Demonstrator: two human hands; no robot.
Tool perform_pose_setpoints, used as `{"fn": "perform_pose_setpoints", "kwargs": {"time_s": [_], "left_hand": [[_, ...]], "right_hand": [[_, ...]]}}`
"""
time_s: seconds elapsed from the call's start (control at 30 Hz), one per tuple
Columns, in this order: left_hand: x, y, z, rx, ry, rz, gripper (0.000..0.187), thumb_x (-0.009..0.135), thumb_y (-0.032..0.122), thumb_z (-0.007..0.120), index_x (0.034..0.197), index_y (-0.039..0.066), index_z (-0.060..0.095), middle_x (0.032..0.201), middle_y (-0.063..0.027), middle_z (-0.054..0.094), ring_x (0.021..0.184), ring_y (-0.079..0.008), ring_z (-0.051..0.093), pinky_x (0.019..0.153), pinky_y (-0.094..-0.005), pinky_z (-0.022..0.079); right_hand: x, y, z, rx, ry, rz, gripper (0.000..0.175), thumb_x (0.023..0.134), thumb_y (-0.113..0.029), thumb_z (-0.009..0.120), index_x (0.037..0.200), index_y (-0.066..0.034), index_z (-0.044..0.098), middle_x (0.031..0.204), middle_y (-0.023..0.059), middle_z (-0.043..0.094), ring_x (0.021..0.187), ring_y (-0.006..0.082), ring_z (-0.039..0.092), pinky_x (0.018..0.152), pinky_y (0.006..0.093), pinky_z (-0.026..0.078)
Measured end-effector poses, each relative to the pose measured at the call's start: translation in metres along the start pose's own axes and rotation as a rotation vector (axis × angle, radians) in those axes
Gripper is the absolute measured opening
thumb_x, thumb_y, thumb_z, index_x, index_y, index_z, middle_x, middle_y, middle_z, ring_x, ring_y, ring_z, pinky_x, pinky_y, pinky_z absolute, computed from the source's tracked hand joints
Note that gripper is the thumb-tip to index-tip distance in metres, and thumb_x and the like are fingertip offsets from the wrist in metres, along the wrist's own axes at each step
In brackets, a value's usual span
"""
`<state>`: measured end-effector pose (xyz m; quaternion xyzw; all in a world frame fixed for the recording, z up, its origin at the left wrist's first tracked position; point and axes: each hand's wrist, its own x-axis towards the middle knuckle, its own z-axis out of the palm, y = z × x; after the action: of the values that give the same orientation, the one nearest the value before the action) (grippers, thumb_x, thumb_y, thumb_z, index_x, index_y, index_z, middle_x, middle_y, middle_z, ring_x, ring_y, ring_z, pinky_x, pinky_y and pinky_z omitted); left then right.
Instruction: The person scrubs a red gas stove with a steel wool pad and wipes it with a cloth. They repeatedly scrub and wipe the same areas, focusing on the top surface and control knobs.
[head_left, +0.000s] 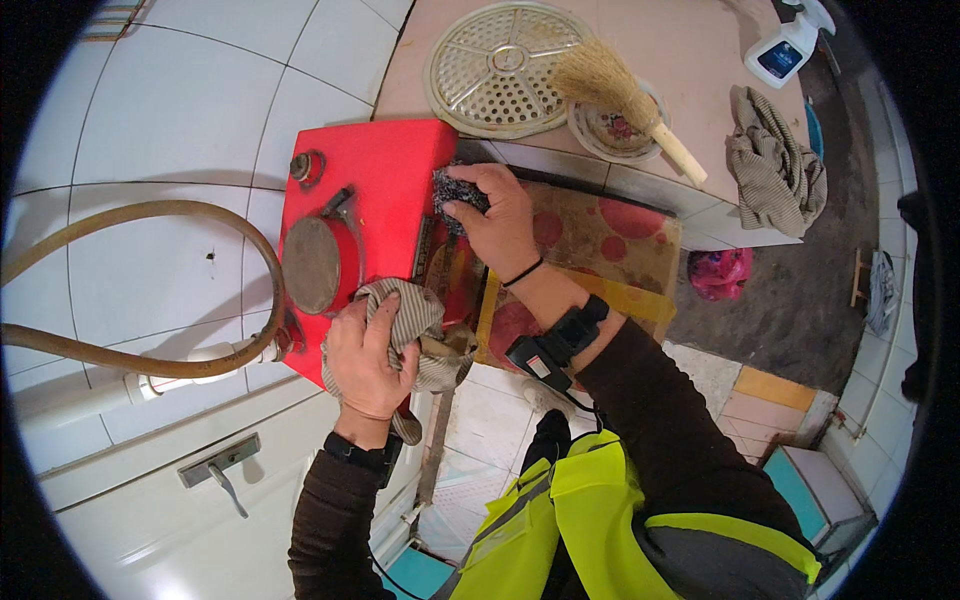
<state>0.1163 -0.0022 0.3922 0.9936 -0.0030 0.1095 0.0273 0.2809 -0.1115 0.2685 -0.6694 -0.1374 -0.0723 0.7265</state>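
Note:
A red metal tank (375, 161) stands against the tiled wall, with a round dark-topped cap (311, 264) and a small threaded fitting (304, 166) on its upper face. My right hand (506, 217) grips a dark grey scouring pad (459, 196) and presses it to the tank's right side near the top corner. Under my left hand (367, 360) is a bunched striped cloth (416, 311), held at the tank's lower edge. Folds of the cloth hide part of that edge, and my fingers cover part of the pad.
A brown hose (150, 210) loops left of the tank beside a white pipe (187, 367). On the pink ledge are a perforated steamer plate (480, 97), a straw brush (600, 75) lying across a bowl (592, 139), another striped cloth (772, 165) and a spray bottle (787, 49). A door handle (229, 491) projects below.

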Motion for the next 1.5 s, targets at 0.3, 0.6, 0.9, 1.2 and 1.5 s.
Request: {"fn": "perform_pose_setpoints", "kwargs": {"time_s": [0.3,0.6,0.9,1.2,1.5], "left_hand": [[-0.001,0.000,-0.001,-0.014,-0.042,-0.035,0.052,0.066,0.019,0.066,0.115,0.006,0.060,0.110,-0.0231,0.054,0.099,-0.0406,0.052,0.085,-0.0469,0.042],[-0.001,-0.001,0.000,0.007,-0.028,-0.006,0.054,0.064,0.018,0.066,0.117,0.007,0.060,0.111,-0.0232,0.053,0.098,-0.0404,0.052,0.085,-0.0466,0.042],[0.001,0.001,0.000,0.022,-0.028,-0.009,0.053,0.065,0.019,0.066,0.117,0.007,0.060,0.109,-0.0227,0.054,0.096,-0.0401,0.053,0.083,-0.0459,0.043],[-0.002,0.000,0.000,0.026,-0.025,-0.017,0.052,0.066,0.019,0.065,0.117,0.007,0.060,0.112,-0.0233,0.054,0.099,-0.0407,0.053,0.085,-0.0462,0.043],[0.000,0.000,0.000,0.002,0.004,0.004,0.057,0.061,0.019,0.072,0.117,0.011,0.061,0.111,-0.0189,0.053,0.097,-0.0379,0.053,0.082,-0.0457,0.043]], "right_hand": [[0.069,-0.001,0.001,-0.191,0.143,-0.112,0.022,0.066,-0.008,0.075,0.086,-0.0097,0.067,0.088,0.0110,0.062,0.087,0.0320,0.061,0.076,0.0412,0.048],[0.046,-0.010,0.002,-0.148,0.045,-0.224,0.020,0.066,-0.002,0.072,0.083,-0.0100,0.064,0.085,0.0105,0.060,0.082,0.0322,0.061,0.071,0.0410,0.050],[0.019,-0.020,0.001,-0.048,-0.118,-0.073,0.017,0.064,-0.004,0.072,0.078,-0.0113,0.064,0.084,0.0080,0.060,0.083,0.0297,0.061,0.073,0.0400,0.049],[0.043,-0.007,0.004,-0.147,0.045,-0.099,0.022,0.063,-0.004,0.075,0.082,-0.0083,0.065,0.084,0.0095,0.062,0.083,0.0292,0.062,0.074,0.0373,0.050],[0.038,-0.001,0.004,-0.126,0.029,-0.201,0.020,0.063,-0.005,0.076,0.080,-0.0086,0.065,0.084,0.0097,0.062,0.084,0.0315,0.061,0.073,0.0414,0.049]]}}
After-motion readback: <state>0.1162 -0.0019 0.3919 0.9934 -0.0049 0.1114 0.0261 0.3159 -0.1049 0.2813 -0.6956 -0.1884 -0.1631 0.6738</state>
